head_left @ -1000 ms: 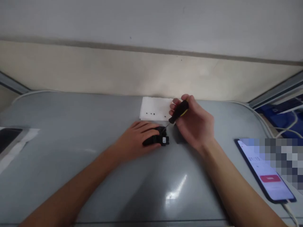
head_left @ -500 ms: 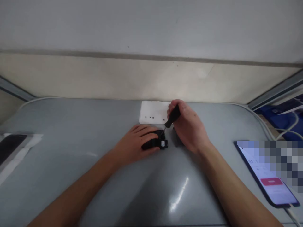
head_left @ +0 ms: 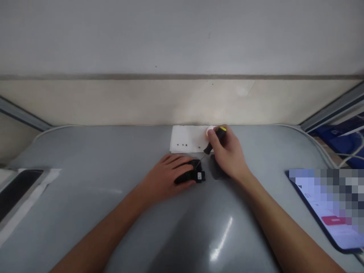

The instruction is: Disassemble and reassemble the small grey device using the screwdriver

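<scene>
Right hand [head_left: 229, 154] has rolled, gripping screwdriver [head_left: 215, 141] | left hand [head_left: 166, 177] clasps black device [head_left: 199, 177], partly hiding it

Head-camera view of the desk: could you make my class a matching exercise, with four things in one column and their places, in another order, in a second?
Things
1. Thin-shafted black-and-yellow screwdriver
2. Black device with a white label
3. Rectangular white paper
4. Dark-edged phone with a lit screen

Places
A. At the right edge of the picture
B. Held by the left hand
C. Near the back of the desk, bearing small dark pieces
D. In the right hand

Right pairs: 1-D, 2-B, 3-C, 4-A
</scene>
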A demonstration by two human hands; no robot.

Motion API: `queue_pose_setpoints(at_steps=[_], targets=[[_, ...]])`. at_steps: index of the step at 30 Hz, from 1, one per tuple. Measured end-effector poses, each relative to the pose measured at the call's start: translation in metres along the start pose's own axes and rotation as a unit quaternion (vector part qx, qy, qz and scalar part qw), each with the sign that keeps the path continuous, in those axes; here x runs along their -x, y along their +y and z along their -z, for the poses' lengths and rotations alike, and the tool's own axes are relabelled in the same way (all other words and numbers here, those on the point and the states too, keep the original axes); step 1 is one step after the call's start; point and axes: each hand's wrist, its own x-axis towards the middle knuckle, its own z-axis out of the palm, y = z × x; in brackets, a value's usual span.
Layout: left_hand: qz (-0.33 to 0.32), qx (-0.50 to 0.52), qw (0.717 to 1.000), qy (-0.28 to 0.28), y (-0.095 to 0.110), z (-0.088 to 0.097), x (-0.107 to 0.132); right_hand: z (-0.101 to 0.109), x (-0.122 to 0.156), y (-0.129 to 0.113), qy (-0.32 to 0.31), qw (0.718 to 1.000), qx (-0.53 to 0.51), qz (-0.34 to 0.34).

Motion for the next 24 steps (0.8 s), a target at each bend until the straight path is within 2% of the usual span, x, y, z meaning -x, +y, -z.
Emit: queue_pose_setpoints(at_steps=[6, 14, 24], targets=[[0.026, 0.026, 0.999, -0.005, 0.002, 0.0, -0.002, 0.003, -0.003, -0.001, 0.075, 0.996, -0.051, 0.009], [0.038, 0.041, 0.998, -0.001, 0.004, 0.001, -0.002, -0.001, 0.009, -0.009, 0.039, 0.998, -0.029, 0.045], [0.017, 0.03, 0.999, 0.014, 0.004, -0.001, -0.003, 0.0, 0.009, -0.015, 0.039, 0.996, -0.009, 0.077]])
